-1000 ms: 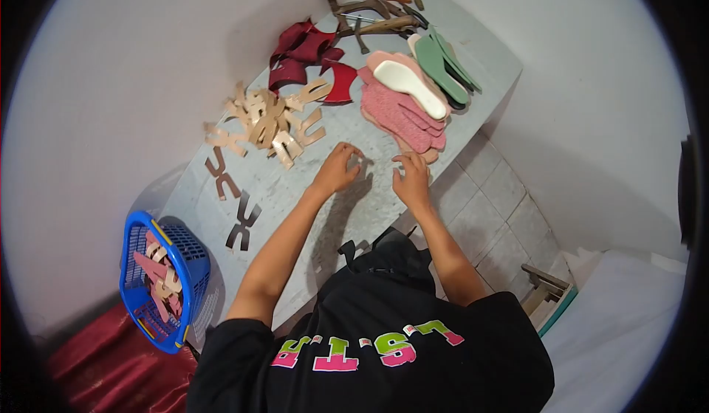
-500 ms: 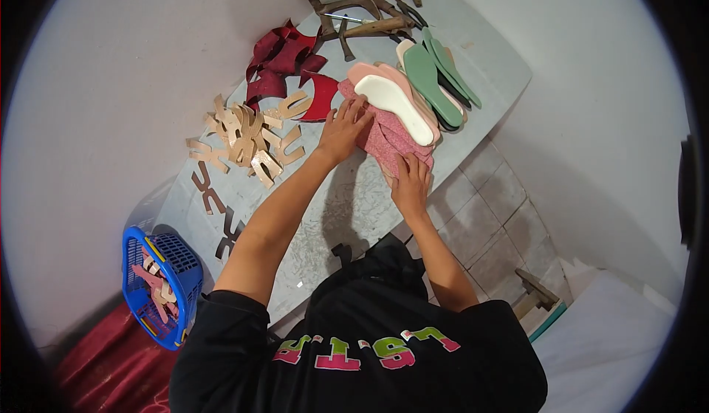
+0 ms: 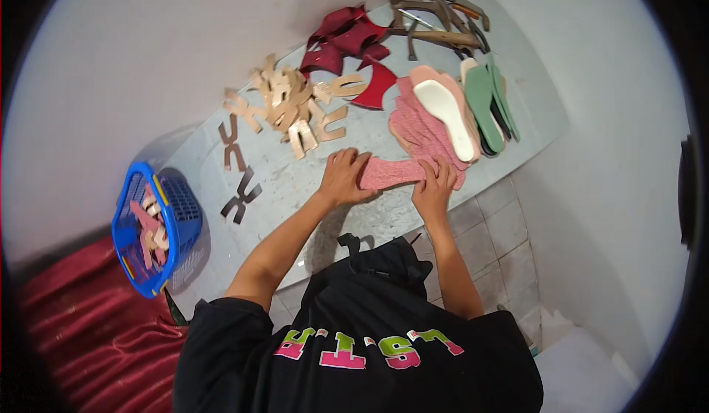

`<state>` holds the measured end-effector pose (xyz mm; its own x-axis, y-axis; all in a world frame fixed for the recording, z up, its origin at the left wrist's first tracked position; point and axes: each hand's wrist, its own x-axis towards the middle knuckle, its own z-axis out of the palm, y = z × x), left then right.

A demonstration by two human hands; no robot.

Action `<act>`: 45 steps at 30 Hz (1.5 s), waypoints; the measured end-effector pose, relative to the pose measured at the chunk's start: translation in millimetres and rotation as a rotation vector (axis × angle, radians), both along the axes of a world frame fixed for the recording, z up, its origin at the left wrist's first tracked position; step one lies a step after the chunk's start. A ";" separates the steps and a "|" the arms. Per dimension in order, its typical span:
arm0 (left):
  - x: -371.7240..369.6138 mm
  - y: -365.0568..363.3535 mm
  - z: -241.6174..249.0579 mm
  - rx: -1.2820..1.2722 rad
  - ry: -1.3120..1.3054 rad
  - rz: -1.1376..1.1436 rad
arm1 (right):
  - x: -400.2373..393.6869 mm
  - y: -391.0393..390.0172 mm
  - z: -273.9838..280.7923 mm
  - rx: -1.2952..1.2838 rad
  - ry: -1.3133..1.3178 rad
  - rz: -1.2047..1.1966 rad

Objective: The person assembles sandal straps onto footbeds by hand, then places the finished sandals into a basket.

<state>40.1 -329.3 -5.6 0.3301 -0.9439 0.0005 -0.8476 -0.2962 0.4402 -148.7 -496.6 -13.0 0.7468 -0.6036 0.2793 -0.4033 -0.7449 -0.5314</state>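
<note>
A pink textured insole [image 3: 391, 173] lies stretched between my two hands, just above or on the near part of the table. My left hand [image 3: 346, 178] is closed on its left end, fingers curled over the edge. Its right end is gripped by my right hand [image 3: 435, 184], next to a stack of similar pink insoles [image 3: 415, 129]. On that stack rest peach insoles [image 3: 423, 73] with a white insole [image 3: 443, 112] on top. Green insoles [image 3: 481, 107] lean beside them, with black ones partly hidden beneath.
Beige forked cut pieces [image 3: 288, 99] are heaped at left, near brown cut pieces [image 3: 240, 195]. Dark red pieces [image 3: 347, 40] lie behind. Tools including a metal shoe anvil [image 3: 402, 7] and a hammer [image 3: 443, 38] sit at the back. A blue basket [image 3: 173, 214] holds scraps at far left.
Both hands have pulled a pink insole off the stack toward my body and now hold it by its ends. The view has shifted, moving the table's contents rightward.
</note>
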 end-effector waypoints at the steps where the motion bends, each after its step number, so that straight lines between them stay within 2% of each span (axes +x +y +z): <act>1: -8.5 25.4 -1.2 0.008 0.029 0.152 | 11.9 10.7 5.3 0.022 -0.035 -0.009; 2: -17.8 48.7 -2.6 0.012 0.055 0.305 | 24.7 21.3 8.9 0.043 -0.072 -0.018; 3: -29.8 85.6 -4.8 0.004 0.042 0.363 | 42.1 42.6 7.1 0.041 -0.086 0.041; 5: -52.4 131.3 -19.8 0.082 0.142 0.796 | 64.3 73.1 -12.6 0.626 -0.032 0.292; 8: -74.0 168.1 -32.0 0.140 0.191 1.047 | 85.2 134.2 -39.1 0.925 0.095 0.459; 9: -81.8 174.1 -34.2 0.188 0.241 1.176 | 90.1 152.1 -39.7 0.961 0.260 0.529; 11: -86.6 182.5 -36.4 0.168 0.268 1.213 | 89.4 184.2 -72.9 0.782 0.237 0.722; 13: -90.0 195.4 -56.3 -0.070 0.364 1.188 | 85.0 201.1 -64.9 0.719 0.284 0.689; 15: -91.3 204.8 -64.4 -0.118 0.342 1.178 | 79.0 217.8 -67.2 0.665 0.323 0.652; 17: -89.1 214.3 -76.3 -0.093 0.442 1.070 | 72.7 224.0 -78.4 0.368 0.232 0.636; 18: -90.0 217.5 -74.9 -0.121 0.505 1.063 | 69.7 226.4 -74.6 0.446 0.289 0.612; 22: -89.9 230.4 -75.2 -0.137 0.589 1.002 | 65.4 242.5 -54.0 0.362 0.291 0.574; 24: -89.4 235.8 -77.5 -0.156 0.431 0.932 | 64.7 249.6 -45.0 0.345 0.402 0.518; 27: -86.8 241.3 -76.3 -0.156 0.320 0.914 | 65.8 250.6 -55.8 0.323 0.360 0.494; 30: -71.1 240.7 -73.8 -0.171 0.414 0.932 | 67.7 242.2 -60.5 0.386 0.327 0.477; 34: -26.3 230.3 -69.5 -0.280 0.384 0.835 | 93.7 223.6 -59.8 0.482 0.234 0.391; 36: 4.9 221.1 -66.2 -0.281 0.405 0.808 | 117.5 209.0 -57.0 0.352 0.071 0.422; 38: 36.2 207.4 -52.0 -0.282 0.426 0.783 | 146.8 194.1 -48.0 0.391 0.021 0.403; 40: 71.0 188.8 -33.4 -0.405 0.551 0.751 | 182.3 176.3 -31.2 0.455 -0.023 0.362; 41: 89.6 179.4 -32.2 -0.382 0.469 0.724 | 199.0 169.7 -23.5 0.492 -0.006 0.328; 43: 121.3 163.3 -40.6 -0.401 0.366 0.664 | 228.6 154.5 -32.1 0.390 -0.065 0.281; 44: 136.9 155.6 -35.3 -0.407 0.402 0.636 | 239.9 149.6 -26.0 0.436 -0.058 0.239; 45: 150.1 148.1 -36.3 -0.432 0.320 0.620 | 256.1 142.8 -22.0 0.475 -0.061 0.199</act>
